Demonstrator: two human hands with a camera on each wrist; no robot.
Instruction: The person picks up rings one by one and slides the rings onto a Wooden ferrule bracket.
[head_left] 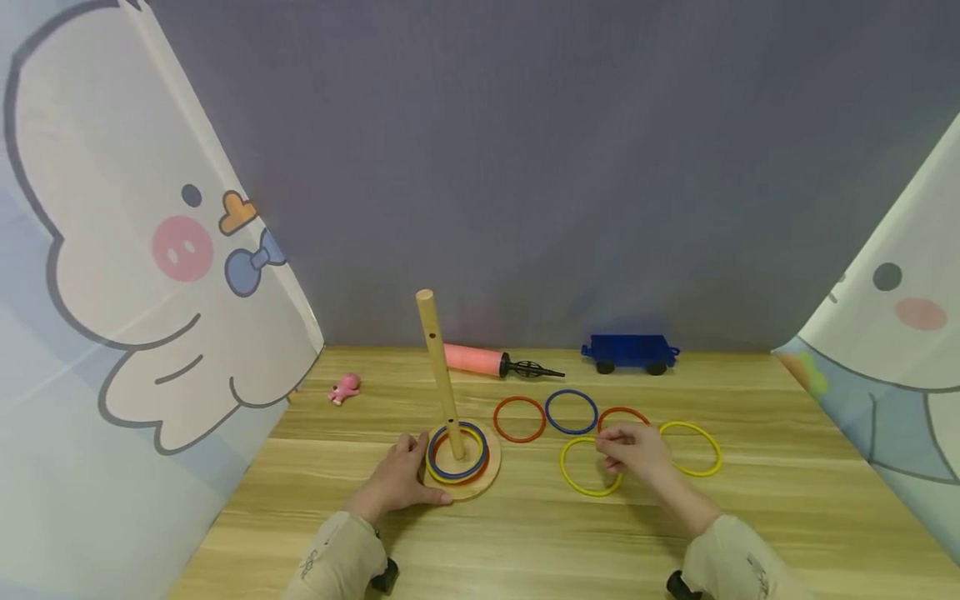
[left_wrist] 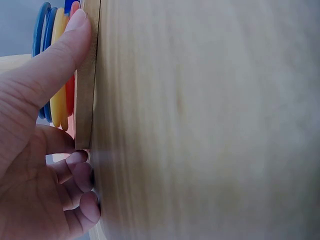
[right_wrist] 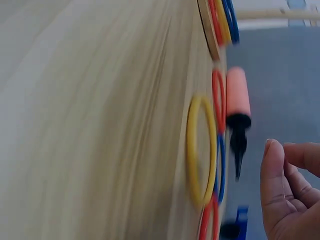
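My left hand point(head_left: 401, 479) holds the rim of the round wooden base of a ring-toss stand point(head_left: 442, 375), thumb at the front and fingers around its left side. Blue, yellow and red rings lie stacked around the upright post on that base. In the left wrist view the thumb point(left_wrist: 60, 55) lies along the base's edge point(left_wrist: 86, 110). Over the right side of a yellow ring point(head_left: 562, 464) hovers my right hand point(head_left: 637, 450), thumb and index fingertips together. The right wrist view shows nothing in that pinch, with the yellow ring point(right_wrist: 191, 150) apart from the fingers.
Further loose rings lie on the table: red point(head_left: 520, 441), blue point(head_left: 572, 432), another red point(head_left: 624, 409) and another yellow point(head_left: 720, 457). Behind them are a pink hand pump point(head_left: 474, 359) and a blue toy wagon point(head_left: 630, 352). A small pink figure point(head_left: 346, 388) lies at left.
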